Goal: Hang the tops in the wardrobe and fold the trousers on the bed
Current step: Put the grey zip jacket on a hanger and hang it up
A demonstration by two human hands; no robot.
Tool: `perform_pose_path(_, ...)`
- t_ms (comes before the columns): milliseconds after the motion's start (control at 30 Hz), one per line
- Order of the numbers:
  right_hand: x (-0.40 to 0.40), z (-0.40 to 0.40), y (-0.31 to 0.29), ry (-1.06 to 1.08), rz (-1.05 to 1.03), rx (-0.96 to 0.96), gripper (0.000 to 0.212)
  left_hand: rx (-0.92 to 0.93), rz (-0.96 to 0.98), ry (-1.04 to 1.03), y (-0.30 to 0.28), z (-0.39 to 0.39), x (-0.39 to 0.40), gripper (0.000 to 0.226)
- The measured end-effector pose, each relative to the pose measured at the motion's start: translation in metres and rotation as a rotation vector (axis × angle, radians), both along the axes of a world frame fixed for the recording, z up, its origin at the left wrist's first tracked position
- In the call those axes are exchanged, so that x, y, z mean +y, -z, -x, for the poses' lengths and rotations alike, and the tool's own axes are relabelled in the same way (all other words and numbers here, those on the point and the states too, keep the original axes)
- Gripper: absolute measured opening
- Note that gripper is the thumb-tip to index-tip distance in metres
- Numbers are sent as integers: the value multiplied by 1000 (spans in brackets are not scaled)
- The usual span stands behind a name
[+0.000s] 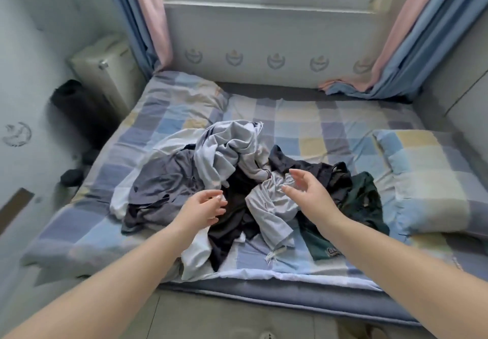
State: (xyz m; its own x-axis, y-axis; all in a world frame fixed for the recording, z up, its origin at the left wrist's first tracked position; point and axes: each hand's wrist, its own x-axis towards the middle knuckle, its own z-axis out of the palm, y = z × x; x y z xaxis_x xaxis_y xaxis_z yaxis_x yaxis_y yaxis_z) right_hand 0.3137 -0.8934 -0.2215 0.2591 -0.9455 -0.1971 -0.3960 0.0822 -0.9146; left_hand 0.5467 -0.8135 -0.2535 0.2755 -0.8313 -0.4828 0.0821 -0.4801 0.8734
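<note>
Two bare hands reach over a heap of clothes piled mid-bed, toward the near edge of the checked bed. Left hand, fingers loosely curled, holds nothing above a black garment. Right hand, fingers spread apart, hovers over light grey trousers. A dark green top lies beside a pillow at the right edge.

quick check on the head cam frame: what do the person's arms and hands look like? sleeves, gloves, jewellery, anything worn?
Both forearms are bare right up to the bottom edge of the frame, with no sleeve in view. The left hand and right hand wear no gloves. No watch, bracelet or ring can be seen. The nails look glossy, possibly polished; the frame is too soft to be sure.
</note>
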Motion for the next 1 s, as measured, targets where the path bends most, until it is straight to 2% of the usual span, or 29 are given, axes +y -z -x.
perform_pose_path(267, -51, -42, 79, 4, -221, 93, 51, 13, -217, -153, 70, -53, -10, 16)
perform_pose_path(733, -95, -78, 173, 203, -374, 293, 40, 40, -365, 83, 166, -113, -130, 12)
perform_pose_path(1000, -190, -114, 245, 137, -366, 328, 43, -58, -314, 62, 239, -113, -225, 12)
